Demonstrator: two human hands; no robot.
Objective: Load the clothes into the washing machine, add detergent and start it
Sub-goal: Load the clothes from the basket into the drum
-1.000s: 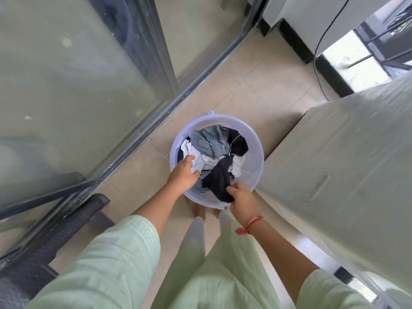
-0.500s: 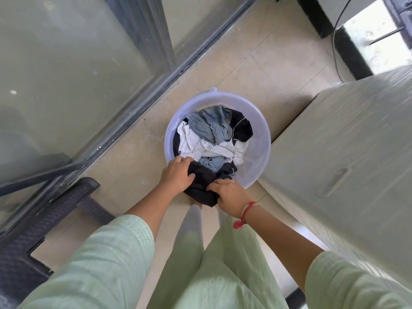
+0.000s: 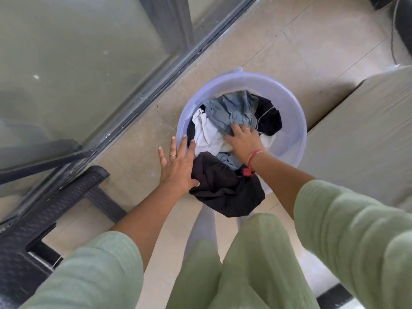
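A pale blue plastic tub (image 3: 292, 121) stands on the floor and holds several clothes: a grey-blue piece (image 3: 231, 108), a white piece (image 3: 206, 130) and a black piece (image 3: 268, 118) at the back. Another black garment (image 3: 225, 190) hangs over the tub's near rim. My left hand (image 3: 177, 163) hovers over the tub's left rim with fingers spread and straight, its thumb touching the black garment. My right hand (image 3: 242, 139) lies flat on the clothes pile, fingers spread on the grey-blue piece. The covered washing machine (image 3: 365, 139) stands at the right.
Glass sliding doors with a dark frame (image 3: 142, 90) run along the left. A dark plastic stool or chair (image 3: 44, 219) sits at the lower left. Beige tiled floor (image 3: 301, 41) stretches beyond the tub. A cable (image 3: 393, 30) hangs at the upper right.
Both hands have let go of the black garment, which now drapes over the near rim. The right hand moved forward onto the pile; the left hand opened and shifted left.
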